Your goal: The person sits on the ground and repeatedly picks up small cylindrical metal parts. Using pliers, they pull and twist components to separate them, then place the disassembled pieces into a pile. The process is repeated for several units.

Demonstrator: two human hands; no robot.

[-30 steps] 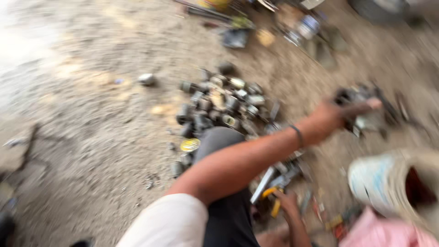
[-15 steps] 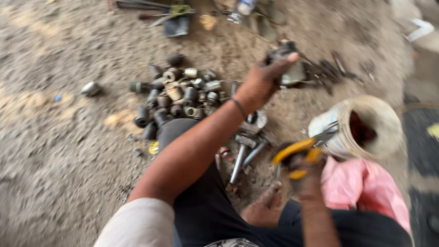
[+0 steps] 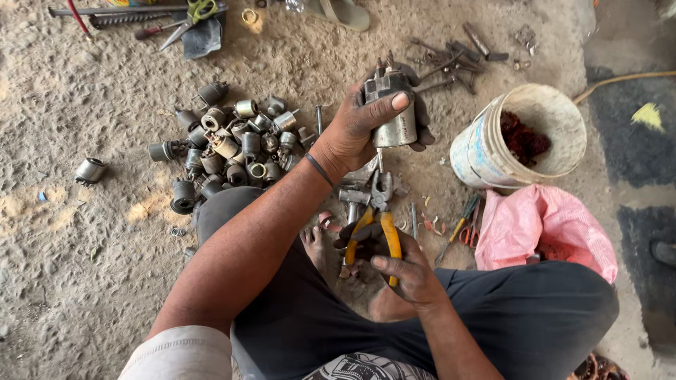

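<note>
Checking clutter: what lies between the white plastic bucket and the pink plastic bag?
Head view: nothing; the white plastic bucket and the pink plastic bag meet, bag edge against the bucket's base.

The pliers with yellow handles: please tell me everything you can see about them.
The pliers have grey metal jaws and worn yellow handle sleeves. They point away from the person, jaws slightly parted toward the metal cylinder part held in the left hand. The right hand holds the handles; its thumb lies across one. They are above the sandy ground.
</note>
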